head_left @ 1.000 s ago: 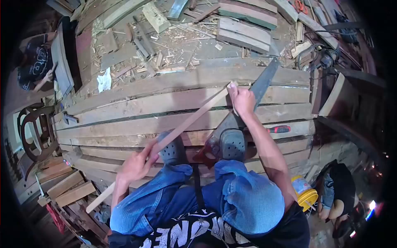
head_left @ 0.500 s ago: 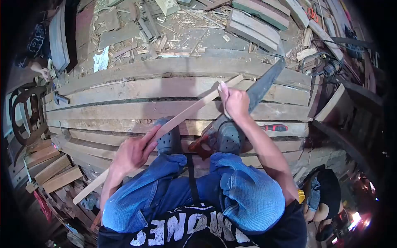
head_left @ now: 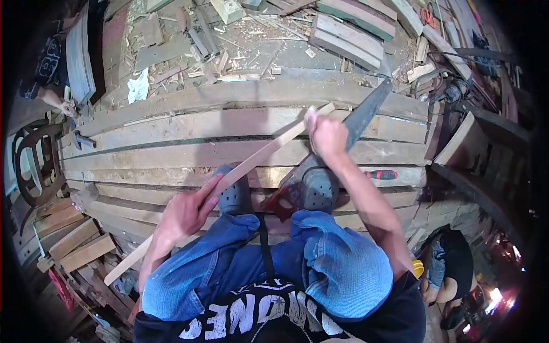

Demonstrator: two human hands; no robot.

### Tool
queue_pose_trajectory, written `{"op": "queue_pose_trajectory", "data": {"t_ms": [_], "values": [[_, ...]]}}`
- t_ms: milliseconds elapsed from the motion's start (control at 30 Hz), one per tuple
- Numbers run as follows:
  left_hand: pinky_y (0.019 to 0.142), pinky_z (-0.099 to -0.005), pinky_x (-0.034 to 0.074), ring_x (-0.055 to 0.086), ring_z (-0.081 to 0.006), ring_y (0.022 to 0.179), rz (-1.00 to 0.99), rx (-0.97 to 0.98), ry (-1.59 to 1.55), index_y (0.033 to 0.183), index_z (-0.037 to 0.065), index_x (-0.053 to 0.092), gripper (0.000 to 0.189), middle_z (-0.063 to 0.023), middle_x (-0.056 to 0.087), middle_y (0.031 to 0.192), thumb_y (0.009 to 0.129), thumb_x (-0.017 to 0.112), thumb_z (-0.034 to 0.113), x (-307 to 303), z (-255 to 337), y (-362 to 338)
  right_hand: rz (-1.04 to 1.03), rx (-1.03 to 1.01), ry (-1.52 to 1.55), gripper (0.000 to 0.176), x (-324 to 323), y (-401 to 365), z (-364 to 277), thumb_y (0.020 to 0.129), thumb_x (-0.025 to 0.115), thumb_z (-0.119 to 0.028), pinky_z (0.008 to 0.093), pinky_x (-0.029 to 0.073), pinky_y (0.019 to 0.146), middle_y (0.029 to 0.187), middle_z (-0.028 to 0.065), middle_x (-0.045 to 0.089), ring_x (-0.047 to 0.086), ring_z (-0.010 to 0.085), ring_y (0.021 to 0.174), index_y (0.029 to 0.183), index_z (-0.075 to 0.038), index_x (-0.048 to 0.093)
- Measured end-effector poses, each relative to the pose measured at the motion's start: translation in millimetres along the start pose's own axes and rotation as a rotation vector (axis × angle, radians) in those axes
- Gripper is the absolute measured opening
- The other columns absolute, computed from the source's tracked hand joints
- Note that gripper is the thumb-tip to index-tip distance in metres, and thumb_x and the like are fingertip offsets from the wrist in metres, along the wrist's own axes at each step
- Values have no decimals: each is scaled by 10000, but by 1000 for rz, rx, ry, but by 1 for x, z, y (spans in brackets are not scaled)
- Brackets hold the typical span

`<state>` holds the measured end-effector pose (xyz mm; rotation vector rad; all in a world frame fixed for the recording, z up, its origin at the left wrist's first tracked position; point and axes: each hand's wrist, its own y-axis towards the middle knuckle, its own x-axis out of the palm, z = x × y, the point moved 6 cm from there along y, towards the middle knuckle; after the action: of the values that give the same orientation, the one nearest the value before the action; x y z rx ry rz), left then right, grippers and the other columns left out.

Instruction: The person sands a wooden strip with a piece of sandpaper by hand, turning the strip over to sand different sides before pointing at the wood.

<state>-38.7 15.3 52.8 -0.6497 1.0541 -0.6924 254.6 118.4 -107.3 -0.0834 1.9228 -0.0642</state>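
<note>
A long, thin wooden strip [head_left: 260, 157] slants across my lap and over the planks, its far end pointing up and right. My left hand [head_left: 189, 211] is closed around its lower middle, above my left shoe. Near the far end, my right hand [head_left: 330, 137] has its fingers curled and its thumb against the strip; the fingers' undersides are hidden. A handsaw lies under my right foot, its dark blade [head_left: 369, 114] reaching up right past my right hand. Its reddish-brown handle [head_left: 280, 203] shows between my shoes.
Long planks [head_left: 143, 130] form the surface beneath me. A red-and-black handled tool [head_left: 382, 175] lies right, a hammer [head_left: 84, 139] left. Another person's hand [head_left: 67, 108] is at the left edge; a crouching person [head_left: 454, 266] is lower right. Wood offcuts [head_left: 349, 43] and shavings lie ahead.
My right hand has shifted slightly up and right along the strip's far end. My left hand and the strip have barely moved. At the left edge, the other person's hand has moved slightly.
</note>
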Motion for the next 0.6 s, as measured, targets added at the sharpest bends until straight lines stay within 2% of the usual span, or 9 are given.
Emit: {"op": "queue_pose_trajectory", "data": {"t_ms": [33,100,167,200,333,433,500,533,600], "values": [[628,-547,474,614,-464,679,7,3,-1,1455,266,377,492,-253,612,674,981,481,345,-2,-1,2,78,-75,110,476,-3,-9,-9,944,526,-360,478,521,530,616,203,632,654,370,562,641,-16,656],[629,-547,477,616,-463,682,2,3,-17,1452,264,383,490,-251,614,674,980,485,346,2,-5,2,-3,-29,39,469,1,3,9,947,525,-364,475,525,537,635,200,640,657,375,577,653,-27,665],[628,-546,478,615,-464,682,-10,-10,-7,1449,265,388,486,-252,615,677,980,484,347,0,0,1,4,77,-3,454,2,25,35,949,524,-355,480,525,543,644,201,642,656,384,585,671,-32,678],[627,-545,480,615,-465,682,-13,-18,12,1446,265,393,482,-253,616,680,980,483,347,-2,2,0,-9,113,8,547,-1,28,38,962,500,-419,508,514,584,624,241,615,643,415,598,644,-11,678],[621,-544,482,613,-466,672,26,16,0,1442,266,402,480,-253,614,677,978,487,353,-2,-2,2,-57,94,97,575,-3,2,4,983,442,-437,516,519,626,672,246,638,654,421,646,686,-17,699],[616,-548,480,610,-461,656,33,-3,19,1443,265,402,483,-252,602,653,977,489,357,2,-6,1,18,90,-42,517,2,21,32,968,485,-370,496,523,588,641,218,639,658,398,607,643,-17,676],[605,-552,478,611,-455,648,46,31,12,1439,265,407,480,-251,592,635,976,491,359,0,-4,1,-11,119,-42,508,3,26,37,961,492,-373,506,520,596,645,225,636,656,405,615,650,-14,675],[670,-534,459,597,-477,739,-14,-26,12,1453,231,387,503,-278,605,727,971,508,308,-1,-3,1,-12,124,-24,508,0,22,31,962,492,-372,507,519,596,650,229,635,654,409,616,652,-13,675],[669,-533,458,599,-475,734,8,7,24,1454,230,388,505,-276,604,721,970,509,308,-1,-7,2,-4,69,-5,502,-1,8,16,960,494,-363,517,517,596,655,244,629,650,415,610,658,-6,678]]}}
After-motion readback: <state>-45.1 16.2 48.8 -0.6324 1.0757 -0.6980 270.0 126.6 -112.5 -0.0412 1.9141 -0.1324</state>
